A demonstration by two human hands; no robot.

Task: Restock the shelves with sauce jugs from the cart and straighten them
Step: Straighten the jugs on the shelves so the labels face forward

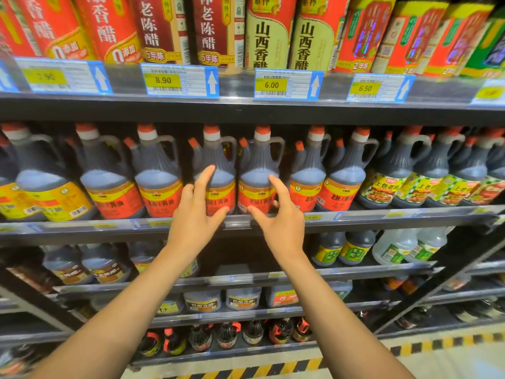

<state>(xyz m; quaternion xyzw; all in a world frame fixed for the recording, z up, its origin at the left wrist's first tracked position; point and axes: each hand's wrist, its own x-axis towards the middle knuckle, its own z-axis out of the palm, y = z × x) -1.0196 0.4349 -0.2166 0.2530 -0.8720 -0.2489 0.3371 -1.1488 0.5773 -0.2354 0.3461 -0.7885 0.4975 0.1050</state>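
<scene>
Head view: left hand (194,214) and right hand (276,214), both open with fingers spread, reach for two red-label jugs, one (218,173) at the left fingertips, one (258,173) at the right, on the middle shelf (382,218). Risk: jugs stand packed near the shelf lip; an uneven push likely tips one forward or knocks a neighbour (306,173) askew. Cart not visible.

A tall black metal shop shelving unit (246,110) fills the view, its tiers edged with clear plastic price-tag strips (273,83). Below its bottom tier runs a pale floor (451,362) marked with a yellow-and-black striped hazard line (273,370). Even, bright light falls over the unit's front.
</scene>
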